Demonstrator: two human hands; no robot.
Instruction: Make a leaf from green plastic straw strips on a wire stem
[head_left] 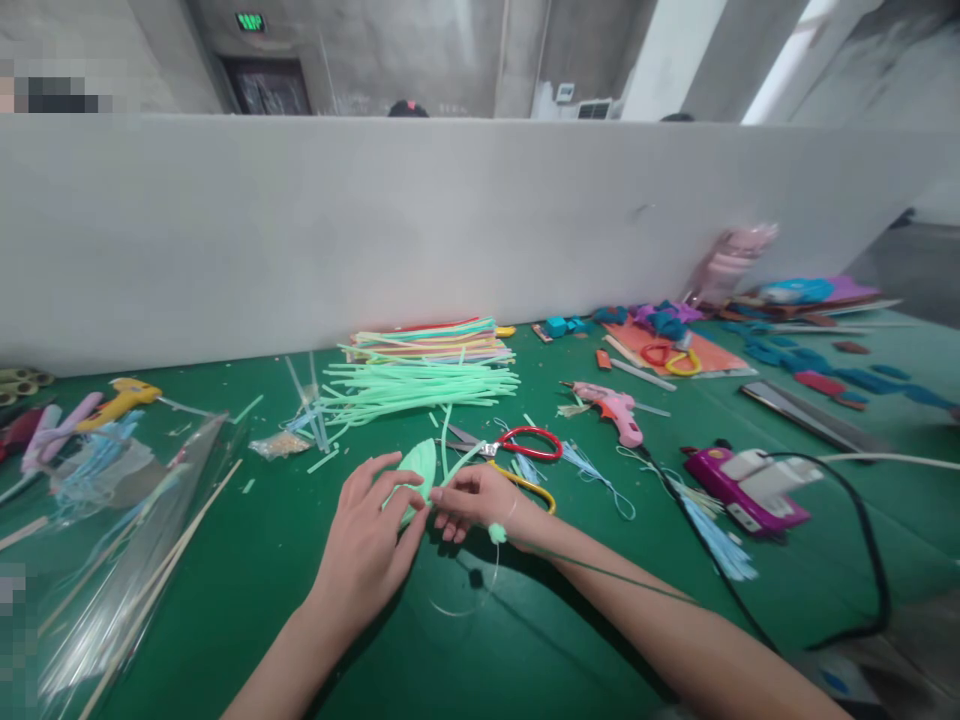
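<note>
A mint-green fan-shaped piece (420,462), with ridges like coiled pipe cleaner, is held between the curled fingers and thumb of my left hand (375,525). At its lower right edge, my right hand (476,500) pinches a mint-green pipe cleaner (445,445) that curves upward. The fingertips of both hands nearly meet there. Just behind my right hand lie scissors (531,443) with one red and one yellow handle, blades spread. By my right wrist show a small green tuft (497,533) and a thin clear loop; how they attach I cannot make out.
Mint-green pipe cleaners (424,388) lie piled ahead, multicoloured ones (427,345) behind. At right are a pink glue gun (615,410) and purple power strip (742,490) with cables. A yellow glue gun (124,400) and plastic sleeve (124,590) lie left. A white partition (375,220) stands behind.
</note>
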